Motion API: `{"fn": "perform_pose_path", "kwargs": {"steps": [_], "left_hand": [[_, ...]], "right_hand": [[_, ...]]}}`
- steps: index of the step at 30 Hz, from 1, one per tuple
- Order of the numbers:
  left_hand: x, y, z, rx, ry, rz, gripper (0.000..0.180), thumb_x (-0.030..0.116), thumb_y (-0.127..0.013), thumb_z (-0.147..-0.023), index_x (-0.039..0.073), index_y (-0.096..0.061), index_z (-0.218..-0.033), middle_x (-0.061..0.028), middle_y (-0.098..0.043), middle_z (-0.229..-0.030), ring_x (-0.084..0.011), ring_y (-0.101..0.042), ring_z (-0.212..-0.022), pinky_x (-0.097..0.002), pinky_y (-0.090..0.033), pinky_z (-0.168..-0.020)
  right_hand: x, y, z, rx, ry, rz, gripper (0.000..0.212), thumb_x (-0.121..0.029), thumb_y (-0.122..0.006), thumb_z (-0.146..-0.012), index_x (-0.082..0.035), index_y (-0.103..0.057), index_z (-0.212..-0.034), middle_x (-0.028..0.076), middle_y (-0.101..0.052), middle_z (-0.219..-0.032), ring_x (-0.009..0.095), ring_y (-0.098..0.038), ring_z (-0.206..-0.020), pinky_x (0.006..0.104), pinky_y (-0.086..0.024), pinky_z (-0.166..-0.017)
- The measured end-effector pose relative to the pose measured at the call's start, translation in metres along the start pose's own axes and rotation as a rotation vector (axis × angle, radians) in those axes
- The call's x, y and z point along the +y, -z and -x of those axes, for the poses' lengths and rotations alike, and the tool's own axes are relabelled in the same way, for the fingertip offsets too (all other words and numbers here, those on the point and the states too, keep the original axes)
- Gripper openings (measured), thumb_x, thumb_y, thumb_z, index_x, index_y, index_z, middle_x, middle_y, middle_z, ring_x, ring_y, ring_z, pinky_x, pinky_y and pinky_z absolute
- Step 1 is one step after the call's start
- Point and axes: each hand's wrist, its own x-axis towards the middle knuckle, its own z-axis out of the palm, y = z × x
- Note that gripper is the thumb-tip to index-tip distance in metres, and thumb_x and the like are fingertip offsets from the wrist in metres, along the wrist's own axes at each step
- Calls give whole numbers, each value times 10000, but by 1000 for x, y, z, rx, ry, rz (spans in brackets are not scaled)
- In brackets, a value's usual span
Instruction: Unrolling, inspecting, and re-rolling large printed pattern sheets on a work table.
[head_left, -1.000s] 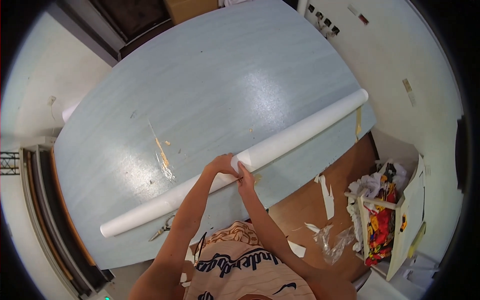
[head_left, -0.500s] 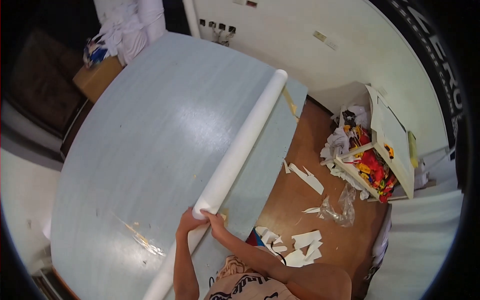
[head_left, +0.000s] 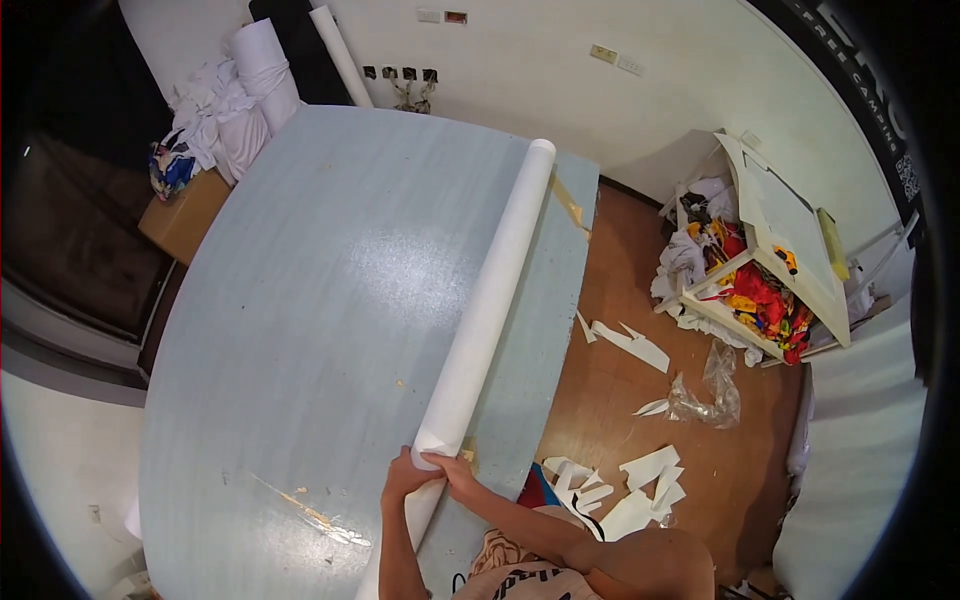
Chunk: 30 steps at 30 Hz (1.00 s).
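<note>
A long white roll (head_left: 490, 310) lies lengthwise along the right part of a pale blue-grey table (head_left: 300, 300). Its thicker length ends at my hands. From there a narrower white tube (head_left: 424, 510) continues toward me, partly hidden by my left forearm. On the left side of that end, my left hand (head_left: 404, 476) is closed around the roll. My right hand (head_left: 452, 470) grips it from the right, its thumb on top near the rim. The undersides of my fingers are hidden.
Brown tape (head_left: 572, 205) sticks to the table's far right corner; torn tape (head_left: 320, 522) marks its near left. White scraps (head_left: 635, 350) and clear plastic (head_left: 710, 395) litter the floor. At right stands a white-framed bin (head_left: 750, 290) of colourful cloth. A cardboard box (head_left: 187, 215) sits far left.
The view has shifted, so the table and roll appear lower. Both hands keep their grip at the same end of the thick roll.
</note>
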Motion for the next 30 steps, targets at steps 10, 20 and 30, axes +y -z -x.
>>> {"fn": "perform_pose_path", "kwargs": {"steps": [10, 20, 30], "left_hand": [[16, -11, 30, 76, -56, 12, 965, 531, -957, -534, -60, -583, -1199, -283, -731, -1125, -428, -726, -1064, -478, -591, -898], [54, 11, 86, 41, -39, 30, 977, 501, -939, -575, -60, -548, -1272, -287, -714, -1187, -430, -709, -1115, -468, -572, -935], [96, 133, 220, -84, -307, 364, 887, 344, -881, -683, -15, -544, -1420, -168, -658, -1344, -260, -608, -1243, -398, -457, -1087]], "right_hand": [[-5, 9, 24, -49, -14, -47, 479, -130, -891, -786, -30, -708, -1218, 86, -737, -1155, 240, -705, -1038, 376, -571, -880], [-21, 2, 89, -71, 77, -11, 507, -148, -896, -786, -31, -687, -1233, 59, -727, -1111, 192, -696, -965, 340, -549, -805], [-26, -41, 214, -454, 181, 7, 451, -95, -746, -941, 8, -560, -1339, 79, -640, -1283, 174, -596, -1181, 338, -460, -1030]]}}
